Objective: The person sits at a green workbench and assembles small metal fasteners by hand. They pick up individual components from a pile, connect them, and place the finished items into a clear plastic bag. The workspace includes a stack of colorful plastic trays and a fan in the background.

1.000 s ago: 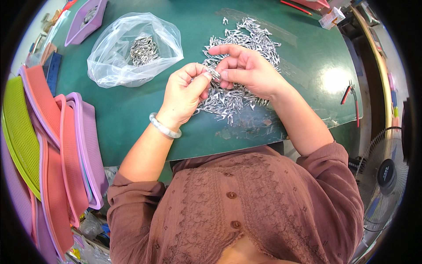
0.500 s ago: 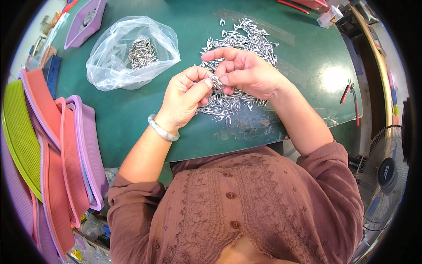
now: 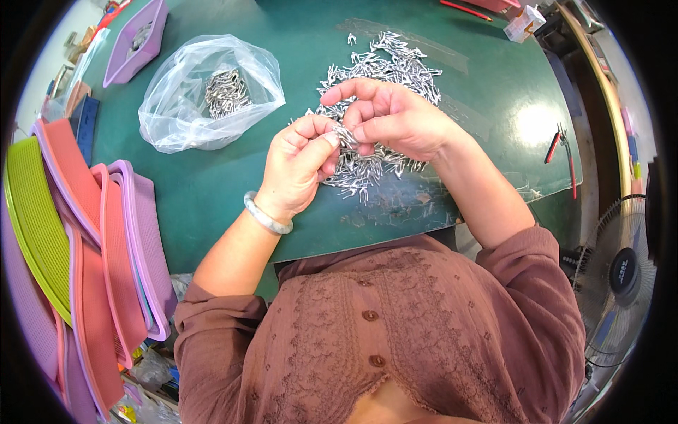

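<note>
Small silvery forked metal pieces (image 3: 344,136) are pinched between my two hands, just over a pile of the same pieces (image 3: 395,63) on the green table (image 3: 311,233). My left hand (image 3: 300,159), with a pale bangle at the wrist, grips them between thumb and bent fingers. My right hand (image 3: 392,120) meets it from the right, thumb and fingertips closed on the pieces, its index finger raised and curved. How many pieces they hold cannot be made out. To the left of the pile lies an open clear plastic bag (image 3: 212,127) with more of these pieces (image 3: 227,93) inside.
Stacked pink, purple and green plastic baskets (image 3: 92,240) stand at the left table edge. A purple tray (image 3: 135,42) sits at the far left. Red-handled pliers (image 3: 561,152) lie at the right, a red pencil (image 3: 466,10) and small box (image 3: 525,24) farther back. A fan (image 3: 621,275) stands lower right.
My hands stay together on the metal pieces, with only slight finger movement. The whole view has shifted a little.
</note>
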The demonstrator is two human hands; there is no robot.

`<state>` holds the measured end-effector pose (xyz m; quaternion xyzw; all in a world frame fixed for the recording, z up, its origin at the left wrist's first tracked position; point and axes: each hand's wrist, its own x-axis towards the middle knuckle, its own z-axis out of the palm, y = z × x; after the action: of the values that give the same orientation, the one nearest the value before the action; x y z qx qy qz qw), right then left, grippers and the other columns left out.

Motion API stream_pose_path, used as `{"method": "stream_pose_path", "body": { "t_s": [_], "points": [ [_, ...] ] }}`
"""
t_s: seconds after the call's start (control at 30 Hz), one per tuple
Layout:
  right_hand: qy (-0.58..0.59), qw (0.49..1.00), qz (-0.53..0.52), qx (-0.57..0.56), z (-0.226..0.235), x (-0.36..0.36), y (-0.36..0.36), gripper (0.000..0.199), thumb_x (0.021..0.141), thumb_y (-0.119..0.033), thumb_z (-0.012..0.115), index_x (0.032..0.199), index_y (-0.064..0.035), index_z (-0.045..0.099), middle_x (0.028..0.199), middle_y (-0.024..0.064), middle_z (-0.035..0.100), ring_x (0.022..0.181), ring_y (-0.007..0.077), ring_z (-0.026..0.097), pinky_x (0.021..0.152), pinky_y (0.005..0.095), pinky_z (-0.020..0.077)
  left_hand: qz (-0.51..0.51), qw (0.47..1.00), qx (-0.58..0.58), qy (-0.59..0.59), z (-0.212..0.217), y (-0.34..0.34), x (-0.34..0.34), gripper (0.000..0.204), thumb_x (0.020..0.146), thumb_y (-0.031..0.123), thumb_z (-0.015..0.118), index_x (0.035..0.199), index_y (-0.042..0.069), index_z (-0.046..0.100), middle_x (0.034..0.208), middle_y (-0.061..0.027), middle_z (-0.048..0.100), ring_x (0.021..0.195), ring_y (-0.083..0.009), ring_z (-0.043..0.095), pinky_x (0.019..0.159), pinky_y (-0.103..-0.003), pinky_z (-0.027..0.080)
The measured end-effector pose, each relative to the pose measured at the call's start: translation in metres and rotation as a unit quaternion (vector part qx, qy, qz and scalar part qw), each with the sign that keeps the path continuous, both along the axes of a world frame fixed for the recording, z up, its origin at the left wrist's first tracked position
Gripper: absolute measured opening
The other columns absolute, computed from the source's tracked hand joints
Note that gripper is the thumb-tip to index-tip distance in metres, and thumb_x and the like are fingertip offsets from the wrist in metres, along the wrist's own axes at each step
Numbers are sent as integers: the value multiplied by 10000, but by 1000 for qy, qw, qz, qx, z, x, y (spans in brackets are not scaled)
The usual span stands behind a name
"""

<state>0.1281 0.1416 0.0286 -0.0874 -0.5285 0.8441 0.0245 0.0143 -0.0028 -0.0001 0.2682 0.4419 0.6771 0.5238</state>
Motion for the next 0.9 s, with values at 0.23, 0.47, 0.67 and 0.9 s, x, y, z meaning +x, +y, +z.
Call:
{"method": "stream_pose_path", "body": {
  "t_s": [0.23, 0.47, 0.67, 0.9],
  "points": [
    [7, 1000, 17, -8, -5, 0, 2, 419, 731, 49, 523, 1144, 16, 463, 719, 17, 541, 601, 90, 514, 569, 211, 433, 8, 1000, -14, -10, 3, -1, 3, 74, 865, 90, 496, 847, 38, 545, 673, -5, 516, 506, -40, 417, 433, -153, 297],
    [11, 1000, 13, -9, -3, 0, 3, 411, 705, 45, 527, 1110, 42, 457, 684, 32, 530, 560, 99, 495, 531, 204, 411, -35, 993, -5, -113, -2, 0, 2, 73, 851, 88, 502, 868, 24, 533, 687, -20, 501, 495, -55, 388, 447, -168, 316],
    [25, 998, 43, -27, -5, -2, 4, 437, 701, 42, 532, 1127, 40, 437, 677, 28, 528, 556, 93, 492, 532, 205, 415, -38, 993, -19, -105, 2, -3, 2, 85, 849, 90, 500, 875, 14, 526, 681, -20, 488, 491, -61, 384, 438, -169, 313],
    [-15, 996, 80, -43, -11, 2, -10, 508, 695, 45, 536, 1185, 0, 409, 673, 20, 533, 560, 80, 491, 524, 202, 413, 89, 989, 7, -114, 11, 3, -15, 88, 859, 114, 495, 841, 28, 492, 625, 2, 440, 441, -45, 326, 379, -167, 266]
  ]
}}
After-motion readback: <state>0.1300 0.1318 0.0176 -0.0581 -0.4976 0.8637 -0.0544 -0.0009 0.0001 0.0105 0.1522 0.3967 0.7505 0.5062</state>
